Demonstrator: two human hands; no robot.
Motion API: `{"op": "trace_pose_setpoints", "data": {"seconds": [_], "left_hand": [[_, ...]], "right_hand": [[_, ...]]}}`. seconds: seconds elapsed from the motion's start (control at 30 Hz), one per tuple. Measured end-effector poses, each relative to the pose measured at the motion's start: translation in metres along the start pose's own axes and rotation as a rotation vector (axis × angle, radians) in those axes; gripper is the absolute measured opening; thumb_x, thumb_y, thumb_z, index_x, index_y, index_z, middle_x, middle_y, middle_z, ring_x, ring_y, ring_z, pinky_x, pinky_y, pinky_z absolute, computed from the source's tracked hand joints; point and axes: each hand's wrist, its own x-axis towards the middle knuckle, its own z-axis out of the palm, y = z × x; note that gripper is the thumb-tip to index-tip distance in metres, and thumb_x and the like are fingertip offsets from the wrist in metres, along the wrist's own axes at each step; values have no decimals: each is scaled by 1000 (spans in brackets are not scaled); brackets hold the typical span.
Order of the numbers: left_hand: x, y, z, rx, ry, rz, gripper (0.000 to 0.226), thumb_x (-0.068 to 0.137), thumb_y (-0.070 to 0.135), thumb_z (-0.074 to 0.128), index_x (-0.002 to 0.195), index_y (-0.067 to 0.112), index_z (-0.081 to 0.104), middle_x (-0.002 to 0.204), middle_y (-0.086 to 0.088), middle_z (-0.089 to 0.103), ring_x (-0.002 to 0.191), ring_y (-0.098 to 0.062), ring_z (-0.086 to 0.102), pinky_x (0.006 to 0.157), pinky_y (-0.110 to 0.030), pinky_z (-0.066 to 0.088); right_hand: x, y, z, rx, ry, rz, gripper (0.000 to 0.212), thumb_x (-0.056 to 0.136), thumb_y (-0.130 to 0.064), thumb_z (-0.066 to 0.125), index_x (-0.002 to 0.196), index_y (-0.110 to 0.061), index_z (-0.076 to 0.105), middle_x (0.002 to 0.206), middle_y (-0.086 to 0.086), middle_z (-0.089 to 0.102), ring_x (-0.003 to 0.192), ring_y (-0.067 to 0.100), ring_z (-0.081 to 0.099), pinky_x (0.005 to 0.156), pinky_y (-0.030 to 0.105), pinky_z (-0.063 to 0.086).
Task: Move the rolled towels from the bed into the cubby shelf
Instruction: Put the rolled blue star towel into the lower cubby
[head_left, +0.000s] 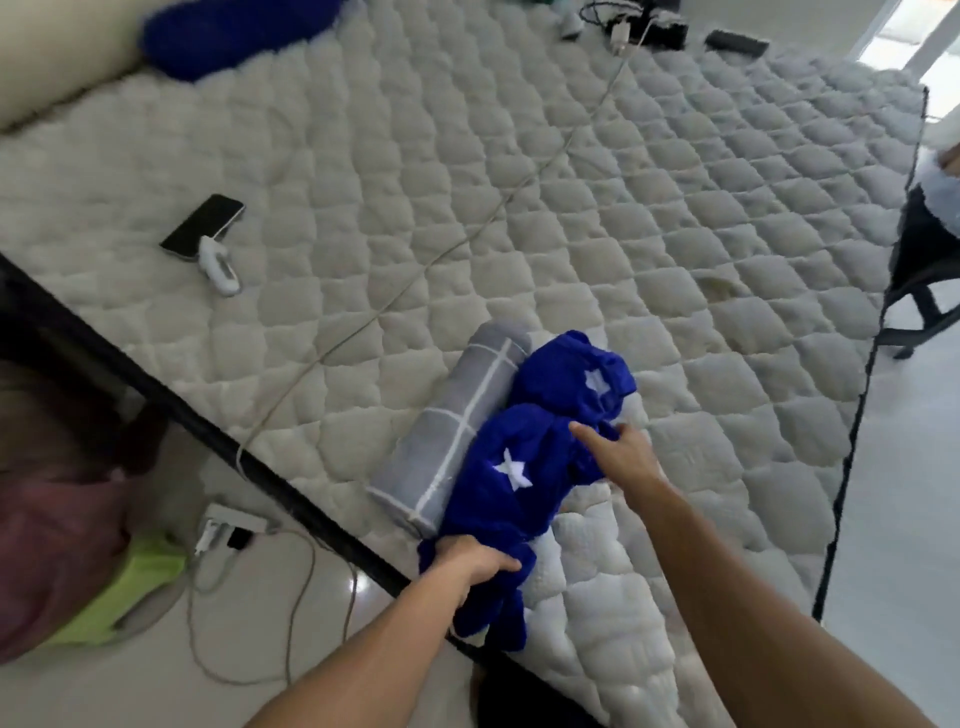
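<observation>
A blue towel with white stars (519, 462) lies loosely bunched near the front edge of the quilted white bed (467, 182). My left hand (475, 564) grips its near end at the bed's edge. My right hand (621, 449) reaches onto its middle, fingers curled into the blue fabric. A grey rolled towel with white lines (457, 431) lies right beside the blue one, on its left, touching it. The cubby shelf is out of view.
A black phone (203, 224) and a small white device (221, 267) lie on the bed at left, with a thin cable (467, 236) running across the quilt. A power strip (228, 525) sits on the floor. A dark chair (924, 270) stands right of the bed.
</observation>
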Motion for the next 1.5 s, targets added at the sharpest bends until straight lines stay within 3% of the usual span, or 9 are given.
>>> {"op": "trace_pose_setpoints", "data": {"seconds": [0.17, 0.43, 0.53, 0.77, 1.0, 1.13, 1.23, 1.37, 1.5], "left_hand": [[4, 3, 1, 1, 54, -25, 99, 67, 37, 80, 144, 1, 29, 140, -12, 49, 123, -27, 52, 100, -35, 47], [-4, -4, 9, 50, 180, 35, 69, 76, 19, 65, 140, 9, 39, 132, -12, 54, 115, -29, 56, 99, -38, 50], [-12, -12, 5, 58, 190, 94, 55, 79, 15, 63, 132, 11, 48, 127, -12, 57, 112, -29, 57, 96, -36, 51], [-47, -55, -7, 12, 122, 220, 61, 74, 21, 69, 131, 15, 48, 128, -11, 58, 114, -30, 57, 93, -42, 53], [-94, -138, -8, -468, 90, 395, 67, 81, 15, 71, 138, 16, 34, 126, -2, 56, 107, -19, 57, 82, -33, 55], [-133, -208, -13, -594, 285, 485, 120, 63, 31, 86, 153, 20, 7, 156, -10, 30, 140, -26, 36, 110, -40, 40], [-174, -275, -30, -721, 513, 598, 110, 61, 14, 88, 149, 14, 21, 148, -2, 42, 136, -19, 40, 106, -28, 38], [-225, -389, -57, -771, 879, 640, 112, 41, 30, 93, 139, 24, 38, 138, 6, 52, 127, -15, 50, 109, -41, 41], [-278, -483, -65, -874, 1099, 604, 89, 49, 24, 88, 128, 20, 48, 125, 4, 62, 114, -15, 60, 100, -42, 50]], "right_hand": [[34, -28, 19, -44, -116, 130, 100, 73, -56, 70, 144, -2, 25, 146, 16, 37, 128, 36, 43, 93, 42, 43], [43, -18, 13, 135, -47, 185, 72, 71, -28, 75, 130, -4, 42, 131, 16, 51, 115, 35, 51, 92, 44, 47], [24, -12, 11, 255, -8, 127, 64, 69, -25, 75, 122, -4, 47, 121, 15, 57, 104, 32, 55, 85, 41, 49], [-64, -20, 5, 511, 7, -123, 44, 71, -8, 72, 109, -17, 54, 106, 5, 61, 92, 23, 58, 80, 38, 49], [-194, -51, 28, 575, -147, -378, 34, 73, 3, 67, 80, -27, 52, 84, -4, 59, 89, 23, 60, 84, 41, 53], [-290, -44, 66, 569, -333, -529, 39, 74, 15, 60, 71, -23, 53, 76, -1, 61, 81, 21, 61, 77, 37, 54], [-361, -38, 99, 607, -541, -547, 37, 71, 16, 61, 75, -21, 57, 80, 0, 64, 76, 16, 63, 75, 35, 54], [-457, -29, 139, 613, -822, -529, 34, 71, 12, 63, 76, -21, 60, 81, 1, 70, 82, 22, 68, 82, 43, 58], [-544, -22, 180, 538, -1018, -552, 33, 68, 8, 66, 88, -18, 66, 84, 4, 73, 78, 22, 70, 79, 43, 60]]}}
